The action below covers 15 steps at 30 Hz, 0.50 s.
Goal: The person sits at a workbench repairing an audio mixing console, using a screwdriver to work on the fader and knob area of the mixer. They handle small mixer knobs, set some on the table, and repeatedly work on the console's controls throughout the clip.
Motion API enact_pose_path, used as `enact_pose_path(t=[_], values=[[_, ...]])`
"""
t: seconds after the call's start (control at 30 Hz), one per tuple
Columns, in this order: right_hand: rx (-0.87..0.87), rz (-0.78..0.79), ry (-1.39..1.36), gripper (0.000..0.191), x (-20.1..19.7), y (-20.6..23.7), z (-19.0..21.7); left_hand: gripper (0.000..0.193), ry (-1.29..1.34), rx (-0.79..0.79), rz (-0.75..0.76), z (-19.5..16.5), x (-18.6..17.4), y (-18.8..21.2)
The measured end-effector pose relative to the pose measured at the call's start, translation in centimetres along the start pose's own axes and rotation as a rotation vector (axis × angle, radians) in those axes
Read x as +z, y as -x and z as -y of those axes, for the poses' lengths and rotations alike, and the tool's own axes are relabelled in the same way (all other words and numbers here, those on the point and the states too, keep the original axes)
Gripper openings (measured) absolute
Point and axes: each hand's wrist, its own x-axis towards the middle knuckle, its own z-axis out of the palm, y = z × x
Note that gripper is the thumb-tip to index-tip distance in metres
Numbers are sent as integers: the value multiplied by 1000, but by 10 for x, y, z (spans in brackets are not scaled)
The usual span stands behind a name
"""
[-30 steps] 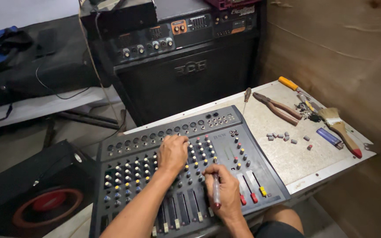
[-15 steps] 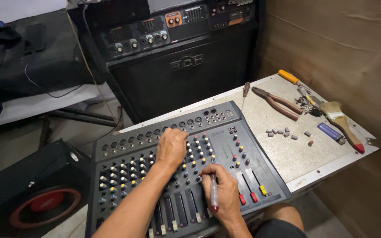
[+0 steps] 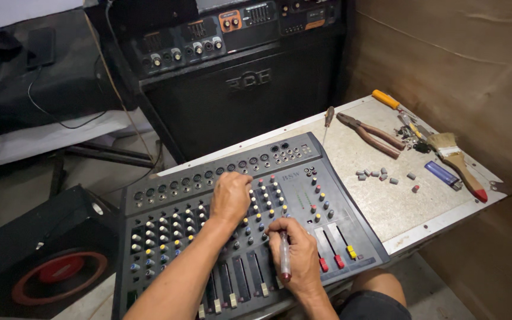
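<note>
since the earlier frame our right hand (image 3: 296, 255) has slid up the mixer (image 3: 303, 184) (frame centre), clamped on a screwdriver (image 3: 284, 256); our left hand (image 3: 230, 198) presses flat, fingers together, on knobs.

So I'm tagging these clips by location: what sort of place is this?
Probably an audio repair workshop: an audio mixer lies on a workbench among pliers and a paintbrush, with a black amplifier behind.

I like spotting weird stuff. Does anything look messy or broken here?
Yes. Small grey caps lie loose on the table beside the mixer, seemingly pulled off. Pliers and a brush lie scattered nearby.
</note>
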Motion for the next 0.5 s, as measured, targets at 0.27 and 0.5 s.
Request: enact_pose_path(t=[0.27, 0.5], values=[[16, 18, 32, 8, 4, 2, 0, 35, -97, 101, 169, 17, -13, -8], [-4, 14, 27, 7, 9, 4, 4, 25, 102, -147, 116, 16, -21, -6]])
